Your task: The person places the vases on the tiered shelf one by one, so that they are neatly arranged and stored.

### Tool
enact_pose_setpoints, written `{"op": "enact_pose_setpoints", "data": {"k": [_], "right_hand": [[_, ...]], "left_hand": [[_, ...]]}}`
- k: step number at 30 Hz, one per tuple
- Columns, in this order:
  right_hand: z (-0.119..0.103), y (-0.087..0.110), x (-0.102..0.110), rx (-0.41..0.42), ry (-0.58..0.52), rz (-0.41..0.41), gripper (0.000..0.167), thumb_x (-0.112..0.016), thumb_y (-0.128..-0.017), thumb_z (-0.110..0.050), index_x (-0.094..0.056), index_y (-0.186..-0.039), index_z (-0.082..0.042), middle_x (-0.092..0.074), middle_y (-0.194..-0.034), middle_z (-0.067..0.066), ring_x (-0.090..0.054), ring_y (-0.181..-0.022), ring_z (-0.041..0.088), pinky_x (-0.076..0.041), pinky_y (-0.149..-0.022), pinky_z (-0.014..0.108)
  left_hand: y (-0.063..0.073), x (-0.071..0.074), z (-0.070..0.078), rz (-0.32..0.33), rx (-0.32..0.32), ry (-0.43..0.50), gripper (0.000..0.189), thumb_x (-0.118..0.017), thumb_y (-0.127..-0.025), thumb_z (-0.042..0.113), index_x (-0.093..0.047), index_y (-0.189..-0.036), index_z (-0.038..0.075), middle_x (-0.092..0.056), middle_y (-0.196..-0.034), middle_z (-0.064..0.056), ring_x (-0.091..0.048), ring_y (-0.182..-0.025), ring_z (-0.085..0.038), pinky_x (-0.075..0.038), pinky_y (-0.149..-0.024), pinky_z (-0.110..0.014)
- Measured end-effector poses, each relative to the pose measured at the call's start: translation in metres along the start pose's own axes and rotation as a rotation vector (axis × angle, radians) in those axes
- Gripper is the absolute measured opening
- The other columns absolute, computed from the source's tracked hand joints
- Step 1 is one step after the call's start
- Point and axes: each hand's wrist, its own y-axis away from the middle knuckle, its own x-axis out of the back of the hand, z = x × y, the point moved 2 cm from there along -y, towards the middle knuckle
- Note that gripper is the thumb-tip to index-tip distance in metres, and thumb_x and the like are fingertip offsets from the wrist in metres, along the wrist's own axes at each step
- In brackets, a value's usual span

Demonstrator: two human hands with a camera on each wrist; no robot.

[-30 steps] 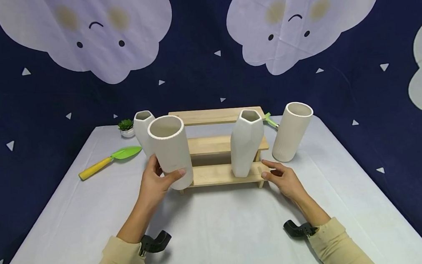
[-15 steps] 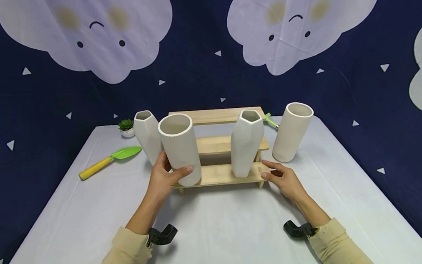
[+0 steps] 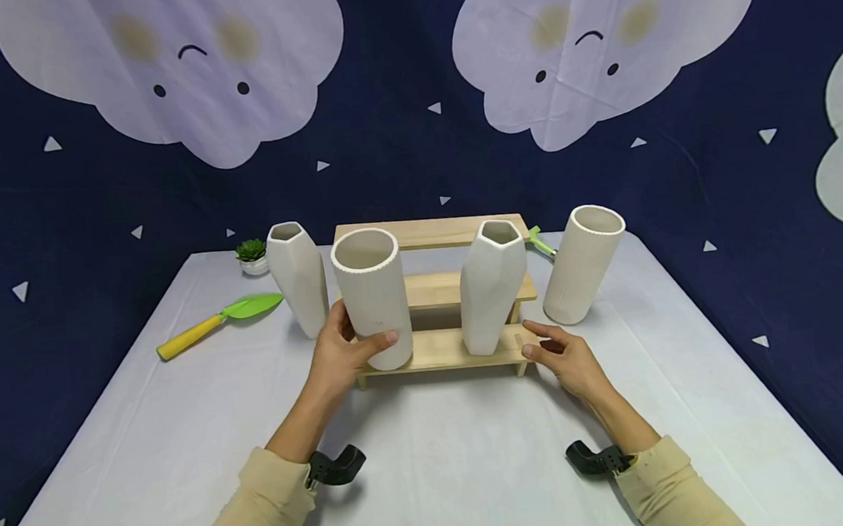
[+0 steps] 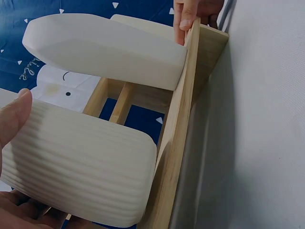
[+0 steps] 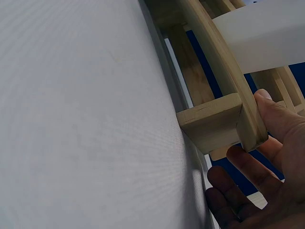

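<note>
My left hand (image 3: 338, 357) grips a white ribbed cylindrical vase (image 3: 374, 300) low on its side, thumb across the front. The vase is upright at the left end of the lowest tier of a three-tier wooden shelf (image 3: 437, 350). In the left wrist view its base meets the board or hangs just off it; I cannot tell which. A white faceted vase (image 3: 494, 286) stands on the same tier, towards the right. My right hand (image 3: 567, 359) holds that tier's right end; the right wrist view has the thumb (image 5: 269, 107) on the board and fingers below it.
Another faceted vase (image 3: 299, 282) stands left of the shelf, and a second cylindrical vase (image 3: 584, 265) to its right. A trowel (image 3: 219, 322) with a yellow handle and a small potted succulent (image 3: 251, 257) are at the left. A green-ended tool (image 3: 540, 242) lies partly hidden behind.
My left hand has carried the cylindrical vase rightward, from the shelf's left edge onto the lowest tier's left part. The faceted vase behind it is now fully visible. My right hand has stayed put.
</note>
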Motion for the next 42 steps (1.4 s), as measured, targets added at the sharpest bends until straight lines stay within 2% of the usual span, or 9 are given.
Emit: {"op": "enact_pose_setpoints", "data": {"k": [4, 10, 17, 22, 37, 42], "right_hand": [[0.006, -0.002, -0.001, 0.003, -0.007, 0.003, 0.055, -0.067, -0.087, -0.033, -0.051, -0.137, -0.015, -0.052, -0.138, 0.013, -0.053, -0.110, 0.026, -0.045, -0.082, 0.029], [0.005, -0.002, -0.001, -0.002, -0.001, 0.005, 0.054, -0.067, -0.087, -0.032, -0.052, -0.136, -0.015, -0.053, -0.137, 0.012, -0.054, -0.106, 0.020, -0.045, -0.082, 0.026], [-0.020, 0.008, 0.000, 0.003, -0.003, 0.003, 0.051, -0.065, -0.090, -0.021, -0.050, -0.136, -0.005, -0.052, -0.137, 0.019, -0.053, -0.108, 0.028, -0.045, -0.081, 0.027], [-0.030, 0.013, 0.000, -0.003, 0.005, 0.003, 0.050, -0.064, -0.090, -0.021, -0.050, -0.136, -0.005, -0.051, -0.138, 0.019, -0.053, -0.110, 0.029, -0.045, -0.082, 0.026], [-0.029, 0.012, 0.000, -0.006, 0.000, 0.003, 0.050, -0.064, -0.090, -0.021, -0.050, -0.136, -0.005, -0.051, -0.138, 0.018, -0.053, -0.107, 0.025, -0.045, -0.081, 0.026], [-0.028, 0.012, 0.000, -0.011, 0.000, 0.001, 0.051, -0.064, -0.090, -0.022, -0.050, -0.136, -0.005, -0.051, -0.138, 0.018, -0.053, -0.109, 0.028, -0.045, -0.082, 0.027]], "left_hand": [[-0.001, -0.003, -0.001, -0.004, 0.001, 0.005, 0.078, -0.080, -0.075, 0.017, -0.036, -0.140, 0.016, -0.046, -0.139, -0.007, -0.041, -0.132, -0.024, -0.024, -0.115, -0.046], [-0.003, -0.008, -0.001, -0.015, -0.005, 0.012, 0.078, -0.080, -0.075, 0.016, -0.036, -0.139, 0.017, -0.046, -0.139, -0.006, -0.040, -0.132, -0.024, -0.024, -0.115, -0.046], [-0.004, -0.011, -0.004, -0.022, 0.004, 0.009, 0.081, -0.080, -0.074, 0.016, -0.035, -0.141, 0.018, -0.045, -0.140, -0.006, -0.040, -0.133, -0.025, -0.023, -0.115, -0.048], [-0.004, -0.012, -0.005, -0.032, -0.002, 0.008, 0.081, -0.080, -0.074, 0.017, -0.034, -0.141, 0.019, -0.045, -0.141, -0.005, -0.039, -0.134, -0.025, -0.023, -0.115, -0.048], [-0.004, -0.015, -0.003, -0.020, -0.009, -0.029, 0.080, -0.080, -0.074, 0.017, -0.035, -0.140, 0.018, -0.046, -0.139, -0.006, -0.042, -0.130, -0.025, -0.026, -0.113, -0.049], [-0.004, -0.015, -0.004, -0.025, -0.011, -0.044, 0.080, -0.079, -0.076, 0.019, -0.033, -0.141, 0.017, -0.045, -0.139, -0.007, -0.041, -0.131, -0.026, -0.025, -0.113, -0.051]]}}
